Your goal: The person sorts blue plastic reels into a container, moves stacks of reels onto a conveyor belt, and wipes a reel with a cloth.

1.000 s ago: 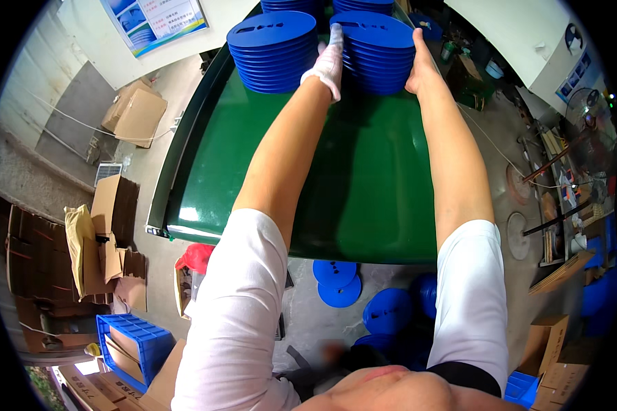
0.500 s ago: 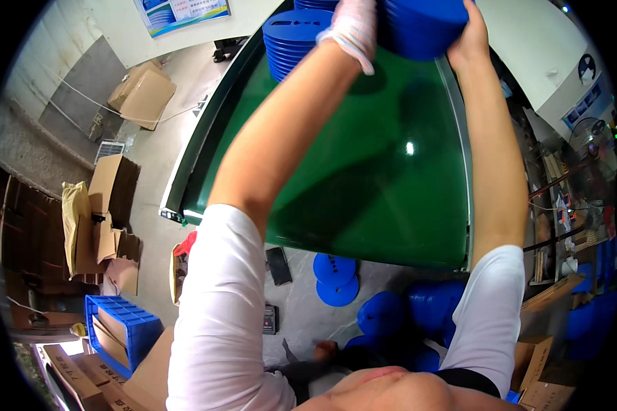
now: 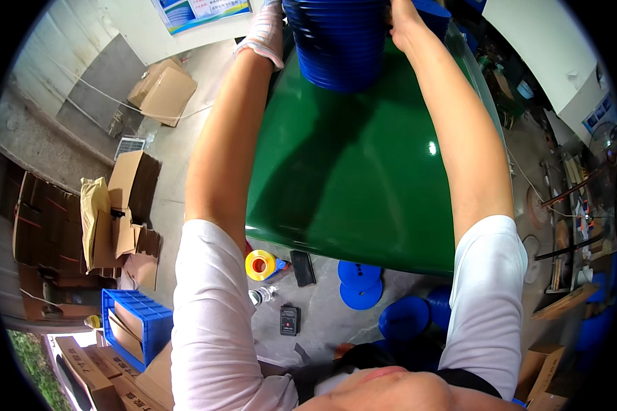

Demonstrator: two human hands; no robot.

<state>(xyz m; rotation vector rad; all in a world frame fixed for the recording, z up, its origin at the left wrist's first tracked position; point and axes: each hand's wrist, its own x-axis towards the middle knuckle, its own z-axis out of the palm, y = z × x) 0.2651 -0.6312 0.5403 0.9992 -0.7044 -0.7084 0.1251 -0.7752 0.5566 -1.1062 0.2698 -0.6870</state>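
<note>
A tall stack of blue plastic discs [image 3: 341, 51] stands between my hands at the top of the view, over the green, smooth table surface [image 3: 363, 178]. Its upper end is cut off by the frame. My left hand [image 3: 266, 31], in a pale striped glove, closes on the stack's left side, its fingertips out of sight. Bare, my right hand [image 3: 406, 26] is pressed against the right side with bent fingers. Behind that hand, part of another blue disc stack [image 3: 433, 9] shows. A dark shadow of the stack and arms falls across the green surface.
On the floor below lie loose blue discs [image 3: 360, 284], a yellow tape roll [image 3: 260, 265], a black box-shaped device [image 3: 289, 320] and a dark flat object [image 3: 302, 268]. Cardboard boxes [image 3: 168, 92] and a blue crate [image 3: 138, 329] stand left. A cluttered shelf [image 3: 572, 219] is right.
Both hands have moved left, from the blue disc stack held at upper right to a stack nearer the middle. My view has shifted a little, showing more floor items.
</note>
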